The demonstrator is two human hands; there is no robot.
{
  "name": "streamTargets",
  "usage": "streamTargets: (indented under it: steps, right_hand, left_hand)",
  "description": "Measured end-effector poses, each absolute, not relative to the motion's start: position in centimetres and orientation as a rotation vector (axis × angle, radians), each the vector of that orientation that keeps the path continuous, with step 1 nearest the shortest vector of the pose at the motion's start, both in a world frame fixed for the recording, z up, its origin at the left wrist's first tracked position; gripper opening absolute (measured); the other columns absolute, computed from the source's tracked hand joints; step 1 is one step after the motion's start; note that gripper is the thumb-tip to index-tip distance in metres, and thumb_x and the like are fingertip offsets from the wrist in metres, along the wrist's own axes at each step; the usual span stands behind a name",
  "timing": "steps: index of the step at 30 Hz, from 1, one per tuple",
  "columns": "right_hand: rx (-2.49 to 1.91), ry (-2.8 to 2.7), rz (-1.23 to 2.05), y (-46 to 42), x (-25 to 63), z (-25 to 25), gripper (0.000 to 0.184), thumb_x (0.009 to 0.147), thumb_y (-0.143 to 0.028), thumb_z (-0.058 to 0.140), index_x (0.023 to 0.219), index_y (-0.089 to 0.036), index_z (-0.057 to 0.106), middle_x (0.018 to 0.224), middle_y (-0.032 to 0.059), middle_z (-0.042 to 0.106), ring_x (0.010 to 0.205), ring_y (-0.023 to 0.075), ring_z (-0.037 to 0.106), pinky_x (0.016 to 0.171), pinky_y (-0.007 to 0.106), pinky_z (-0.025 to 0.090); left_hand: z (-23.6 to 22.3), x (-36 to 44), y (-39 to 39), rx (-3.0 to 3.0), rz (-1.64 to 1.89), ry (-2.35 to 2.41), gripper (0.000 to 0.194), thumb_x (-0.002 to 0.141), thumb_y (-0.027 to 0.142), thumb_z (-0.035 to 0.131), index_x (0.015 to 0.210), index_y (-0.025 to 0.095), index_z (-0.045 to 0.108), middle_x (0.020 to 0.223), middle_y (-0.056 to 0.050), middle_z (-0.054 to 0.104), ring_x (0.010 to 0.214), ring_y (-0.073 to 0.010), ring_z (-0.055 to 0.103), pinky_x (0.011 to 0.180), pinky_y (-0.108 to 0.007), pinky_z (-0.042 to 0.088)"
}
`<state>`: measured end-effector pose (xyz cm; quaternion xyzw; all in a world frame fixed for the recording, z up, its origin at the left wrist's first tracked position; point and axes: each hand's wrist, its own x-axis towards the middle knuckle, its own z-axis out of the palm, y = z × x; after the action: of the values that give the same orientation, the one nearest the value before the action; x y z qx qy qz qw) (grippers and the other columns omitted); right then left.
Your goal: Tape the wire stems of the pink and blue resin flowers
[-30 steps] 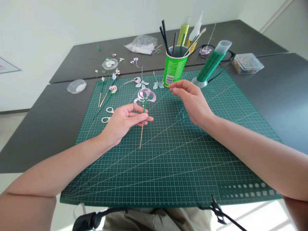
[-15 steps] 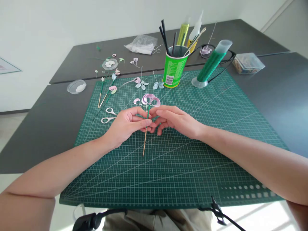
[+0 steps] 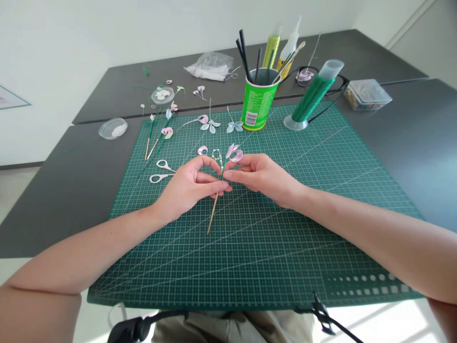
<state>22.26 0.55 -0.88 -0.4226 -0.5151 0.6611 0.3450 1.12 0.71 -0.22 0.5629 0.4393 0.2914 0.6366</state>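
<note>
My left hand (image 3: 187, 188) pinches the flower stem (image 3: 213, 214), a thin stick with green thread wound around its upper part and bare gold-brown wood below. It slants, top leaning right. At its top sit looped lilac petals (image 3: 234, 153). My right hand (image 3: 266, 178) closes thumb and fingertips on the green-wound part, just under the petals. Beside the stem, near my left fingertips, are small pale beads on wire (image 3: 216, 155) and a separate lilac petal loop (image 3: 202, 150). White-handled scissors (image 3: 160, 178) lie by my left hand, their blades partly hidden behind it.
A green cutting mat (image 3: 285, 257) covers the near table. Behind stand a green can (image 3: 260, 105) of sticks and a spool of green thread (image 3: 314, 97). Two pale blue flowers (image 3: 210, 126), several flower sticks (image 3: 157, 139), clear dishes (image 3: 113, 128) and a lidded box (image 3: 369, 94) lie around.
The stem's top has tilted right, and the petals have turned side-on. My right fingers, spread behind the stem before, have drawn together on it below the petals.
</note>
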Motion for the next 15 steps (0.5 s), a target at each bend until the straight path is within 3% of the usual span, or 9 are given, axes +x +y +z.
streamTargets:
  steps: [7, 15]
  right_hand:
    - [-1.049, -1.191, 1.869, 0.48, 22.25, -0.78, 0.032, 0.069, -0.035, 0.097, 0.078, -0.015, 0.074, 0.057, -0.0054, 0.062, 0.047, 0.0028, 0.028, 0.045, 0.025, 0.011]
    - [-0.915, -1.198, 1.853, 1.09, 22.62, -1.06, 0.024, 0.072, -0.031, 0.096, 0.081, -0.015, 0.079, 0.050, -0.0093, 0.051, 0.045, 0.0023, 0.023, 0.043, 0.025, 0.008]
  left_hand:
    - [-0.27, 1.13, 0.63, 1.289, 0.636, 0.986, 0.041, 0.081, 0.029, 0.090, 0.103, 0.024, 0.056, 0.079, 0.000, 0.085, 0.075, -0.0186, 0.081, 0.066, -0.025, 0.060]
    - [-0.39, 0.83, 0.73, 1.353, 0.620, 0.924, 0.030, 0.093, 0.045, 0.080, 0.108, 0.021, 0.070, 0.089, -0.006, 0.086, 0.083, -0.0200, 0.081, 0.078, -0.031, 0.063]
